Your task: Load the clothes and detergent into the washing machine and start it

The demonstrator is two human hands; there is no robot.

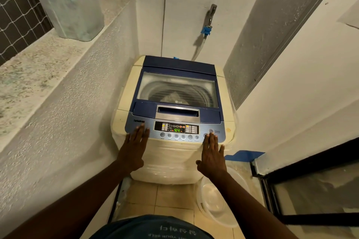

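The cream, blue-topped top-loading washing machine [174, 106] stands against the far wall, lid shut, pale clothes [172, 96] inside, display reading 44.

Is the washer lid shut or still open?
Shut: the lid lies flat over the drum, laundry showing through its window, and the display glows 44.

arms [81, 196]: bare, no sleeves | shirt [153, 228]: dark blue, white lettering

Single head cam, wide-angle, looking forward and steeply down. Washing machine [174, 114] close, dead centre at 12 o'clock; both forearms enter from 6 o'clock. Walls bow at frame edges.
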